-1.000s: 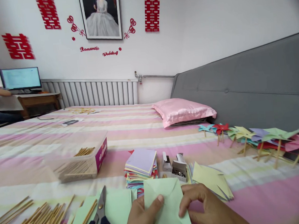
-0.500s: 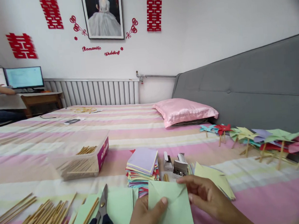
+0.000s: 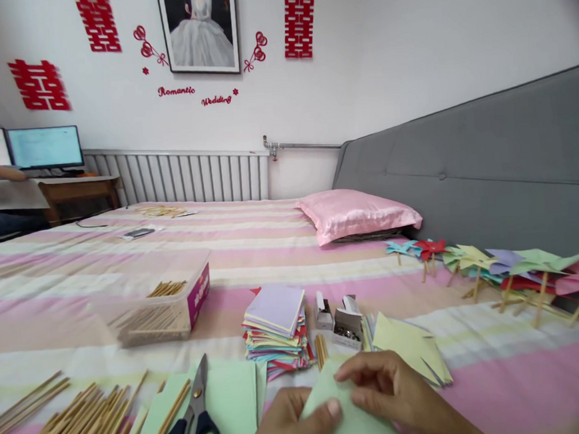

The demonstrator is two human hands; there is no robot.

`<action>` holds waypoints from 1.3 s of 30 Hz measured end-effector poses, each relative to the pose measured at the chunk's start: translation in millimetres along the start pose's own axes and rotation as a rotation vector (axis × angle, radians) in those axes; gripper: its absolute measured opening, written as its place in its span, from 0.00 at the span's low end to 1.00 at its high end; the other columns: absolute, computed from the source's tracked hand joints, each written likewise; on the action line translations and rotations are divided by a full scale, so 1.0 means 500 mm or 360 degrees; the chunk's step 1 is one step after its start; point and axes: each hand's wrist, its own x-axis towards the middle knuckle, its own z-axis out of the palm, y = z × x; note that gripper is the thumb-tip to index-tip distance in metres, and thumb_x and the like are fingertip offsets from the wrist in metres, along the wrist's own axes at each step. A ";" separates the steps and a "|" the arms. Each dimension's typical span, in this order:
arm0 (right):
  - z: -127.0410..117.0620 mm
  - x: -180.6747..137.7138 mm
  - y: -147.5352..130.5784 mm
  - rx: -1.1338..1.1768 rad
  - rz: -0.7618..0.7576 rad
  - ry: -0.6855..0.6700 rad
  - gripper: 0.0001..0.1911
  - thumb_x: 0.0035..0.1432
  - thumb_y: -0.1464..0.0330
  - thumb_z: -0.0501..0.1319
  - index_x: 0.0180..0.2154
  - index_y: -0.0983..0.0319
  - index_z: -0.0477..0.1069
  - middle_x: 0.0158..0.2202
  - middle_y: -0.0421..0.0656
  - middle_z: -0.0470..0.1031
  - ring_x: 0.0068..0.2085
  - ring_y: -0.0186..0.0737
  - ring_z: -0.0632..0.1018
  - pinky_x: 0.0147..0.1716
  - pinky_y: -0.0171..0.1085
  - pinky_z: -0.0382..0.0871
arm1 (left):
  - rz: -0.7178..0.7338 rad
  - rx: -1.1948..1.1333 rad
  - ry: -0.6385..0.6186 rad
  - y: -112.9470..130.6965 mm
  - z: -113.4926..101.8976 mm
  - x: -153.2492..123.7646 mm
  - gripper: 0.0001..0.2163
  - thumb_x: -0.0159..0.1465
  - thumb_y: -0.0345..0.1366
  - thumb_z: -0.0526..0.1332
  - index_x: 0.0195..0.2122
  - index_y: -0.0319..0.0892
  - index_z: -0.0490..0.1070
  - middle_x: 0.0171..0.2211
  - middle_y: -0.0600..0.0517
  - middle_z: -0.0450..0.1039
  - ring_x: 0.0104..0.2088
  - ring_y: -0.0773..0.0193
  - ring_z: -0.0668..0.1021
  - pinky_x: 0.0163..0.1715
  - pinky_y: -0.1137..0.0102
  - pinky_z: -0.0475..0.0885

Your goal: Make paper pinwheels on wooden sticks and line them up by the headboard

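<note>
A light green sheet of paper (image 3: 350, 423) is held low in front of me, above the bed, its lower end cut off by the frame. My left hand (image 3: 298, 422) grips its left side, thumb pressed flat on the face. At the upper right part of the sheet, the bent fingers and thumb of my right hand (image 3: 400, 389) close on the paper; the exact pinch is partly hidden. To the left lie scissors (image 3: 197, 391) with dark handles on more green sheets (image 3: 233, 398). Yellow paper with cut slits (image 3: 410, 348) rests beyond my right hand.
A stack of coloured paper squares (image 3: 278, 325) stands ahead, beside small boxes of metal pins (image 3: 347, 326). Wooden sticks (image 3: 80, 427) lie left, near a clear plastic box (image 3: 162, 327). Finished paper pinwheels (image 3: 538, 261) line the headboard (image 3: 489, 148). A pink pillow (image 3: 359, 215) lies farther back.
The green sheet has tilted and turned, its top edge now lower and slanting. Both hands have shifted slightly; my right fingers have moved down and inward over the paper.
</note>
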 end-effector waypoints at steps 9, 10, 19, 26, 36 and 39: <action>-0.008 0.016 -0.006 0.0091 0.0106 0.0534 0.19 0.44 0.57 0.65 0.35 0.63 0.73 0.25 0.41 0.75 0.26 0.36 0.73 0.26 0.32 0.64 | 0.0059 -0.0616 0.0272 0.032 0.008 0.003 0.14 0.55 0.43 0.60 0.32 0.36 0.74 0.25 0.47 0.76 0.27 0.63 0.77 0.25 0.74 0.69; -0.005 0.016 -0.003 0.0111 0.0094 0.0533 0.19 0.45 0.57 0.64 0.36 0.63 0.73 0.27 0.42 0.76 0.28 0.37 0.74 0.28 0.33 0.65 | 0.0087 -0.0557 0.0302 0.032 0.012 0.001 0.13 0.55 0.42 0.60 0.34 0.36 0.74 0.27 0.47 0.77 0.28 0.62 0.77 0.24 0.74 0.69; 0.002 0.022 -0.001 0.0038 -0.0264 0.0569 0.16 0.45 0.60 0.65 0.36 0.60 0.68 0.31 0.42 0.75 0.34 0.39 0.74 0.31 0.33 0.66 | 0.0080 -0.0493 0.0305 0.029 0.005 0.006 0.17 0.56 0.45 0.58 0.35 0.34 0.75 0.31 0.44 0.78 0.33 0.60 0.77 0.33 0.71 0.68; 0.001 0.016 -0.020 0.0100 -0.0445 0.0664 0.29 0.44 0.57 0.66 0.47 0.56 0.61 0.28 0.40 0.74 0.32 0.40 0.74 0.31 0.34 0.67 | -0.0151 -0.0532 0.0513 0.025 -0.006 0.020 0.25 0.56 0.53 0.54 0.35 0.31 0.72 0.27 0.45 0.76 0.26 0.64 0.76 0.27 0.72 0.68; -0.012 0.005 -0.011 -0.0542 -0.0595 0.0383 0.07 0.53 0.66 0.61 0.23 0.56 0.72 0.32 0.45 0.78 0.50 0.50 0.69 0.45 0.45 0.64 | 0.0079 -0.0896 0.0311 0.021 0.012 0.012 0.19 0.57 0.35 0.60 0.47 0.29 0.67 0.33 0.41 0.78 0.37 0.54 0.78 0.35 0.68 0.71; -0.014 0.004 -0.013 -0.0781 -0.0734 0.0371 0.11 0.57 0.70 0.56 0.25 0.56 0.73 0.34 0.44 0.78 0.49 0.47 0.70 0.46 0.45 0.64 | 0.0200 -0.1025 0.0253 0.024 0.003 0.011 0.18 0.58 0.32 0.58 0.49 0.30 0.65 0.37 0.42 0.78 0.41 0.53 0.77 0.43 0.64 0.69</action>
